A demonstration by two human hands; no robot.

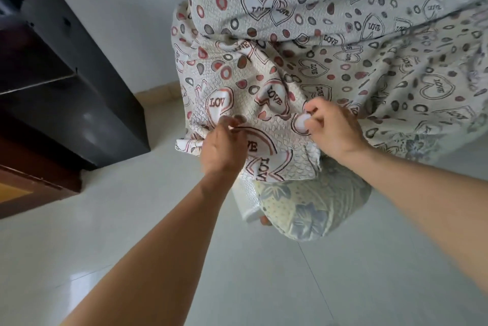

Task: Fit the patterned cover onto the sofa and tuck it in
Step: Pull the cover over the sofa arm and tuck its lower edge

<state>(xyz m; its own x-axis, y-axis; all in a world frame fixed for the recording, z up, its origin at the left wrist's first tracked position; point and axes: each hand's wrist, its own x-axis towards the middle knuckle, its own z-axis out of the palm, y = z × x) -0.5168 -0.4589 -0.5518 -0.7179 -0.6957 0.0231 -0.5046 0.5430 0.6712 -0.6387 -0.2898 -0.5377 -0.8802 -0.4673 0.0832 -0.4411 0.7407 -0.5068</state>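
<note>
The patterned cover, cream with hearts, circles and the word LOVE, is draped over the sofa and hides it almost wholly. Its front corner hangs bunched in loose folds above the floor. My left hand pinches a fold at the corner's lower left edge. My right hand grips a bunched fold a little to the right, fingers curled into the cloth. Below the hands the cover's lower hem hangs free.
A person's clothing in a pale floral print shows below the cover. A dark cabinet stands at the left against a white wall. Pale glossy floor tiles stretch across the foreground.
</note>
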